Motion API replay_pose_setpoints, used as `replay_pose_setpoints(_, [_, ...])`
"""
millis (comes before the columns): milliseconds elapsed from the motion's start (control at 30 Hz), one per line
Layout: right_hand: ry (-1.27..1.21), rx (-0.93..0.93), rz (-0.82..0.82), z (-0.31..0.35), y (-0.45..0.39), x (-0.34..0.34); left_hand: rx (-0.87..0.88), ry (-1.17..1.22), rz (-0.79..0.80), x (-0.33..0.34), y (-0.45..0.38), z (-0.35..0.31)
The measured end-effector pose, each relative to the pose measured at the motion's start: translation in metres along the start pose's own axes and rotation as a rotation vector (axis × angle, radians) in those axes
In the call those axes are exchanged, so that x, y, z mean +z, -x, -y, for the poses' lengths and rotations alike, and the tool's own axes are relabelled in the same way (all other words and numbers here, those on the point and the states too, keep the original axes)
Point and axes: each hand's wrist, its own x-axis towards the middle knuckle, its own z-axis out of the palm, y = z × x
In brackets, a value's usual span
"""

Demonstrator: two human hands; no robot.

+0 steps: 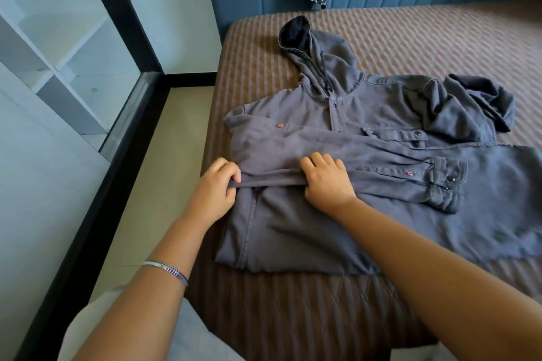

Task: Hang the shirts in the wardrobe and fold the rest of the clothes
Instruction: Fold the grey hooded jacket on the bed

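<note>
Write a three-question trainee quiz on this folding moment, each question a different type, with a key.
1. True or false: the hooded jacket lies on the bed.
2. Which hand pinches the folded edge at the jacket's side? A) left hand B) right hand
3. Fill in: the sleeve folded across the jacket's front ends in a buttoned ____.

Key: 1 true; 2 A; 3 cuff.

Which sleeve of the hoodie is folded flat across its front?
The sleeve just beyond both hands, buttoned cuff pointing right. The other sleeve lies bunched at the far right.
</note>
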Motion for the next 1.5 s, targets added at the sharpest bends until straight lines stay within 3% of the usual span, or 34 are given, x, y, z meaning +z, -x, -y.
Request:
replay_pose_setpoints(167, [-0.078,0.025,0.211,-0.002,-0.003,-0.010,-0.367,0.190,0.433,-0.018,-0.021,0.013])
replay_pose_setpoints(233, [-0.243,0.046,0.253,-0.012,-0.001,-0.017,-0.348,0.097,0.320,-0.021,-0.032,0.008])
replay_pose_setpoints(300, [-0.401,0.095,0.225,-0.024,0.008,-0.020,-0.188,-0.011,-0.014,-0.014,-0.037,-0.006])
replay_pose_setpoints(367, [-0.486,0.155,0.164,-0.032,0.017,-0.019,-0.069,0.001,-0.090,-0.002,-0.037,-0.025])
replay_pose_setpoints(467, [-0.453,0.324,0.120,-0.049,0.028,-0.023,-0.043,-0.078,0.214,0.019,-0.028,-0.045])
replay_pose_setpoints(567, [-0.271,0.518,-0.080,-0.074,0.039,-0.035,-0.151,-0.206,0.411,0.023,-0.018,-0.052])
replay_pose_setpoints(667, [-0.159,0.872,-0.090,-0.107,0.052,-0.046,-0.234,-0.354,0.569,0.019,-0.018,-0.062])
replay_pose_setpoints(733, [-0.254,1.134,-0.040,-0.125,0.063,-0.055,-0.243,-0.288,0.463,0.021,-0.020,-0.071])
replay_pose_setpoints(833, [-0.531,1.347,-0.037,-0.150,0.074,-0.058,-0.013,-0.154,0.152,0.040,-0.023,-0.086])
replay_pose_setpoints(900, [-0.743,1.342,-0.066,-0.159,0.078,-0.061,0.104,-0.160,0.160,0.058,-0.022,-0.097])
replay_pose_setpoints(1000, [-0.890,1.264,-0.028,-0.161,0.083,-0.068,0.044,-0.353,0.452,0.084,-0.013,-0.098])
replay_pose_setpoints(1067, [-0.954,1.231,-0.006,-0.160,0.082,-0.075,0.003,-0.402,0.507,0.089,-0.013,-0.095])
replay_pose_setpoints(1200, [-0.849,1.124,0.004,-0.143,0.065,-0.096,-0.011,-0.407,0.477,0.089,-0.012,-0.097])
replay_pose_setpoints(1333, [-0.675,0.853,-0.072,-0.098,0.023,-0.119,-0.056,-0.364,0.413,0.086,-0.013,-0.095])
replay_pose_setpoints(1400, [-0.806,0.719,-0.029,-0.065,0.000,-0.123,-0.102,-0.291,0.358,0.081,-0.013,-0.095])
replay_pose_setpoints(1500, [-1.099,0.649,0.210,-0.022,-0.027,-0.119,-0.151,-0.080,0.229,0.073,-0.011,-0.093])
